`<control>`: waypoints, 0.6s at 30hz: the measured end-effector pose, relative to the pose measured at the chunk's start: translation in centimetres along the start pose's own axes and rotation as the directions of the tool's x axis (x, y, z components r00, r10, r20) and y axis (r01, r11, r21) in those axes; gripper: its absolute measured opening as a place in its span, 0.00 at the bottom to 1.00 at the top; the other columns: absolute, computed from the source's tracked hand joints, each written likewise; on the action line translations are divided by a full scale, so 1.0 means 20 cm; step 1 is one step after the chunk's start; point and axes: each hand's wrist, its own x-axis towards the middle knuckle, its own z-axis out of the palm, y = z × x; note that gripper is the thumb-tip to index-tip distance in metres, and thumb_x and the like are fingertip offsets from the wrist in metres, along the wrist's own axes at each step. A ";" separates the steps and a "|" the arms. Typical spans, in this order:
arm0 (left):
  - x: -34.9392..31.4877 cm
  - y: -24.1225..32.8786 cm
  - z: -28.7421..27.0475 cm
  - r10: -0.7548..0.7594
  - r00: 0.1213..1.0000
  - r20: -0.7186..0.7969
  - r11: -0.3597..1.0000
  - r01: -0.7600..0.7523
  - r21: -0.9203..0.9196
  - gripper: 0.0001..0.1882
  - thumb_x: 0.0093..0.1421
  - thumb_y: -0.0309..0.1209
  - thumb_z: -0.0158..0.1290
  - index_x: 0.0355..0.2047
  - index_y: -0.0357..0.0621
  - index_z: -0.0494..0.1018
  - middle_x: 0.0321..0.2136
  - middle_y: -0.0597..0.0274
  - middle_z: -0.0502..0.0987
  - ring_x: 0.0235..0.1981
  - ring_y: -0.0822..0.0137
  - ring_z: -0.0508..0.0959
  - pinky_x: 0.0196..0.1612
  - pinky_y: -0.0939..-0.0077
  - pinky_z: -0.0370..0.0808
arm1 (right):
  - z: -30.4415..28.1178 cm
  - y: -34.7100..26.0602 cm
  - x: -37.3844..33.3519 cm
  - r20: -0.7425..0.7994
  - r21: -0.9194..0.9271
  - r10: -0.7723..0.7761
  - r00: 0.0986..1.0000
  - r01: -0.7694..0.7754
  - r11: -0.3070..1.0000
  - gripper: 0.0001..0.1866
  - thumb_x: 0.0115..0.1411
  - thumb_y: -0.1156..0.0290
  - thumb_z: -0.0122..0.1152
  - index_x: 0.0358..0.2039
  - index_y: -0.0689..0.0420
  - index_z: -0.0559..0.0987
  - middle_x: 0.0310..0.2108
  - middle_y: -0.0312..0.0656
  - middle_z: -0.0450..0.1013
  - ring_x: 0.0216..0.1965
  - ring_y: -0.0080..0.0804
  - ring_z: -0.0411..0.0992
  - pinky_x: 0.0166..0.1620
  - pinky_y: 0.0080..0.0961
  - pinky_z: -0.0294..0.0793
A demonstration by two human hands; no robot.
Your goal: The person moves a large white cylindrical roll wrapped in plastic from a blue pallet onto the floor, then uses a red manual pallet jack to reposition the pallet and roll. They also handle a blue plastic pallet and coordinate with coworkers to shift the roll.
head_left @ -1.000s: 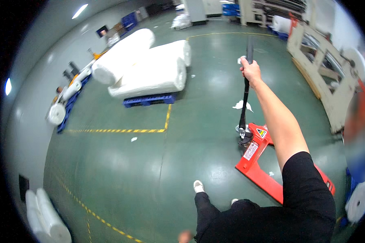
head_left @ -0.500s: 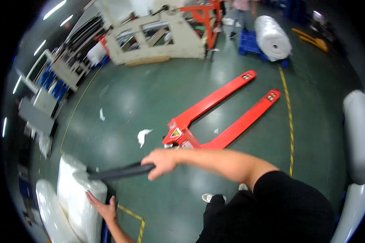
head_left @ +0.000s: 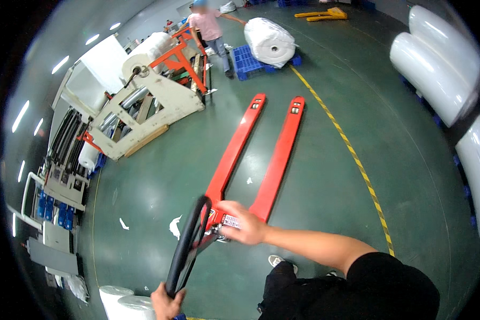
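Half-curled right hand (head_left: 248, 225) near black handle (head_left: 185, 248), left hand (head_left: 167, 304) around it.

The pallet jack (head_left: 276, 170) looks like glossy painted metal, its handle (head_left: 183, 245) matt, the floor (head_left: 325, 186) smooth and shiny.

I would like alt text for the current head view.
A person's left hand grips the black handle of a red pallet jack; the right hand appears open nearby. Beyond, a co-worker reaches toward a white roll on a blue pallet.
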 end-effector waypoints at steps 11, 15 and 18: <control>-0.32 0.83 0.16 0.303 0.884 0.357 0.941 -0.218 -0.260 0.27 0.43 0.31 0.61 0.39 0.31 0.61 0.20 0.50 0.75 0.23 0.56 0.77 0.28 0.67 0.73 | -0.62 -0.04 -0.94 -0.398 0.154 0.571 0.718 -0.561 0.813 0.25 0.57 0.59 0.51 0.50 0.63 0.63 0.47 0.54 0.65 0.48 0.35 0.66 0.50 0.27 0.64; -0.47 1.05 0.14 0.403 0.801 0.442 0.913 -0.317 -0.258 0.35 0.47 0.32 0.57 0.46 0.21 0.51 0.20 0.47 0.75 0.24 0.49 0.77 0.31 0.63 0.73 | -0.80 -0.14 -0.65 -0.493 0.188 0.366 0.789 -0.314 0.930 0.24 0.61 0.60 0.46 0.51 0.63 0.62 0.48 0.53 0.65 0.49 0.36 0.65 0.51 0.27 0.63; -0.45 0.98 0.00 0.404 0.818 0.410 0.911 -0.317 -0.265 0.33 0.47 0.32 0.56 0.48 0.26 0.53 0.20 0.47 0.75 0.24 0.48 0.76 0.30 0.63 0.73 | -0.87 -0.26 -0.48 -0.434 0.095 0.296 0.851 -0.284 0.954 0.26 0.62 0.57 0.42 0.53 0.63 0.60 0.49 0.52 0.64 0.50 0.36 0.64 0.52 0.27 0.62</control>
